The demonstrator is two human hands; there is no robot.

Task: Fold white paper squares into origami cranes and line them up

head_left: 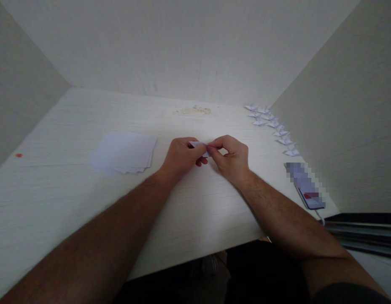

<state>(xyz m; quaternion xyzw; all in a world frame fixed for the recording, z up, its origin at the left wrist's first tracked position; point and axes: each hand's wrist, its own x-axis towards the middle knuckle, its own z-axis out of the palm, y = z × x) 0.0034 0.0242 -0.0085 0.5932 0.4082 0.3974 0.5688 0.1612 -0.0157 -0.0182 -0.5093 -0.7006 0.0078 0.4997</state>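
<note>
Between my two hands, above the middle of the table, is a small folded piece of white paper (198, 145). My left hand (183, 154) is closed on its left part, thumb on top and fingertips curled beneath. The thumb and index finger of my right hand (232, 157) pinch its right end. Much of the paper is hidden by my fingers, so its full shape does not show. To the left of my left hand lies a loose stack of white paper sheets (125, 150), its edges slightly fanned.
Several folded white paper cranes (281, 133) stand in rows at the back right, along the wall. A phone (304, 185) with a cable lies near the right edge of the table (195, 228). A small orange spot (18, 155) is at far left. Walls enclose three sides.
</note>
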